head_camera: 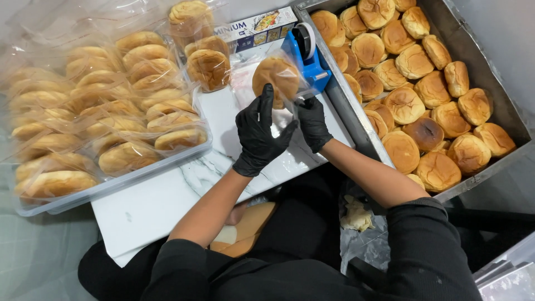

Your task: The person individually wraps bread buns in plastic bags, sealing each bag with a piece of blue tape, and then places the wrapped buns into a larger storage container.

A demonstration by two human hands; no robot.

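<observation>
**Item 1 – Hands.** Left hand (258, 132), in a black glove, is gripping the lower part of a clear plastic bag (266, 120), fingers spread upward along it with the index fingertip reaching the bun inside. Right hand (312, 121), also black-gloved, is pinching the bag's right edge just beside the tape dispenser; its fingers are closing on the plastic.

**Item 2 – Bagged bun.** One round golden bun (276, 77) is sitting inside the clear bag, held up above the white marble-patterned board (167, 200), touching the left index finger and lying just left of the dispenser.

**Item 3 – Tape dispenser.** A blue tape dispenser (308, 56) with a roll on top is standing at the board's far right corner, against the metal tray's edge.

**Item 4 – Metal tray.** A large metal tray (479, 56) on the right is holding many loose, unwrapped buns (412, 61), browned on top, packed close together.

**Item 5 – Plastic tub.** A shallow clear tub (111, 187) on the left is holding rows of individually bagged buns (128, 111), stacked and overlapping.

**Item 6 – Further goods.** Two more bagged buns (208, 67) are lying at the far edge of the board, near a long cardboard box (253, 28) of foil wrap.

**Item 7 – Person.** The wearer is sitting with black sleeves pushed up, forearms bare, a crumpled bit of pale plastic (356, 214) lying by the right elbow.
</observation>
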